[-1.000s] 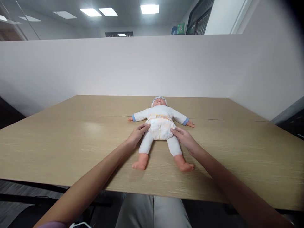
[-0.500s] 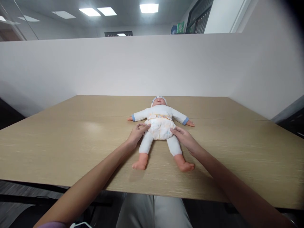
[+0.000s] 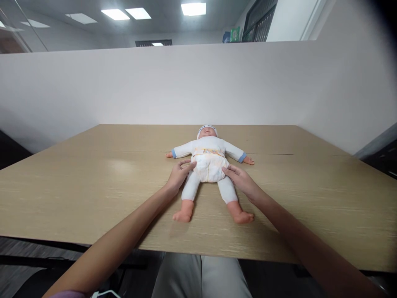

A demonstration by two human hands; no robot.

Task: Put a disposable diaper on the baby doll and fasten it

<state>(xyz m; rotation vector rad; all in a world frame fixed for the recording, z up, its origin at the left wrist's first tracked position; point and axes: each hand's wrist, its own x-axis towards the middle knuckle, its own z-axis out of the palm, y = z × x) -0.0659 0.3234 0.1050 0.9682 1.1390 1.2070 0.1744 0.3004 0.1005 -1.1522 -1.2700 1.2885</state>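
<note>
A baby doll in a white suit with blue cuffs and a white cap lies on its back, arms spread and feet towards me. Around its hips sits a white diaper with an orange-patterned waistband. My left hand is closed on the diaper's edge at the left hip, thumb on top and fingers partly behind it. On the other side, my right hand pinches the diaper's edge by the right leg. The doll's bare feet rest on the table.
The wooden table spreads out on both sides of the doll. A white partition wall rises behind its far edge. My legs are below the near edge.
My left hand's fingers have shifted slightly at the diaper's left edge. The right hand and the doll stay in place; the view tilts a little.
</note>
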